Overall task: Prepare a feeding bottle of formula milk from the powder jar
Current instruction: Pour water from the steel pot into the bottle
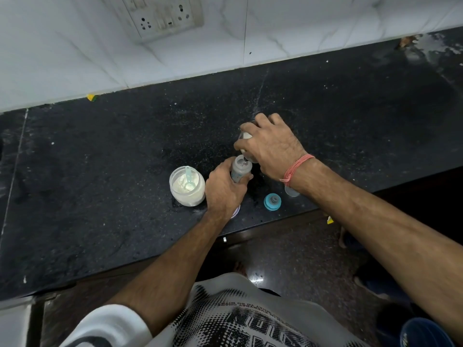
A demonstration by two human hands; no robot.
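Right now the right hand [269, 146] is wrapped over a clear glass [246, 144] holding white liquid, tipping it so its rim sits at the mouth of the feeding bottle [241, 170]; a thin stream seems to run in, though the hand covers most of the glass. A pink thread band [297, 169] circles that wrist. The left hand [224, 190] grips the bottle's lower body and holds it upright on the black counter [100, 171]. Just left of that hand stands the open powder jar [186, 186], white powder inside with a pale blue scoop [188, 177] resting in it. Partly hidden under the left wrist lies a round lid [236, 211]. Near the counter's front edge, right of the bottle, sits the blue teat ring [272, 201], and beside it a clear cap [292, 191], half covered by the right forearm. Farther off, a wall socket [162, 16] is set in the white tiles
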